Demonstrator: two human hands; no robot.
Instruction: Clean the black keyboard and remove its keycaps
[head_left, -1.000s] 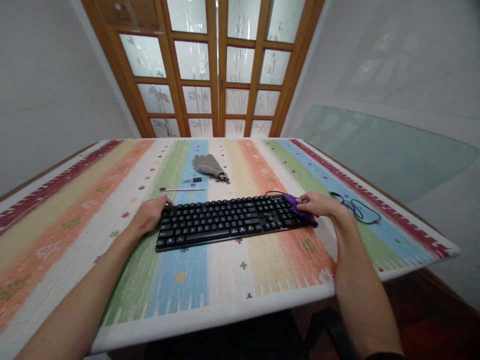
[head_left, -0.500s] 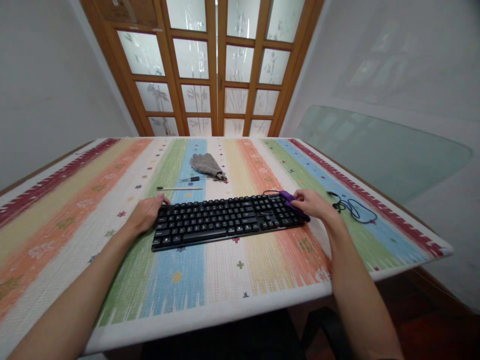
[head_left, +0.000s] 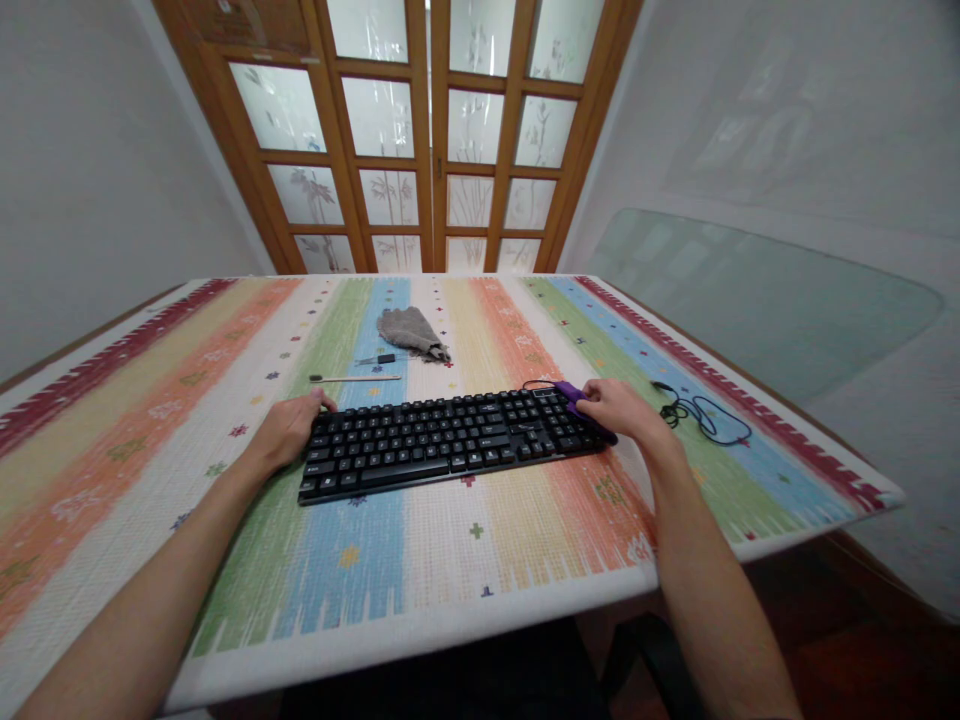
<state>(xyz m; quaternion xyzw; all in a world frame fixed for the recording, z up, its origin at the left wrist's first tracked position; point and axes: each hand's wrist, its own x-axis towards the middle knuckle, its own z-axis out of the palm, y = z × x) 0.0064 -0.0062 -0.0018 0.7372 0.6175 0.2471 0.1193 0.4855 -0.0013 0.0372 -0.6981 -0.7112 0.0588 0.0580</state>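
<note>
Striped tabletop (head_left: 442,565), black keyboard (head_left: 427,445)
Beyond the keyboard: slim brush (head_left: 356,379), small black-ended tool (head_left: 385,358), grey cloth (head_left: 409,328); right of it, looped cable (head_left: 679,408).

Wood-framed doors (head_left: 439,130) with plant-patterned glass (head_left: 388,197) and a colourful striped tablecloth (head_left: 442,545) suggest a room in a home.

No word, brand or number can be read. The black keyboard (head_left: 450,440) carries pale legends on its keys, too small to make out; one key (head_left: 328,481) near its left end seems to bear a window-like logo, though the blur leaves that unsure. A brown panel (head_left: 262,30) at far left shows a small pale mark (head_left: 224,6), equally illegible.
</note>
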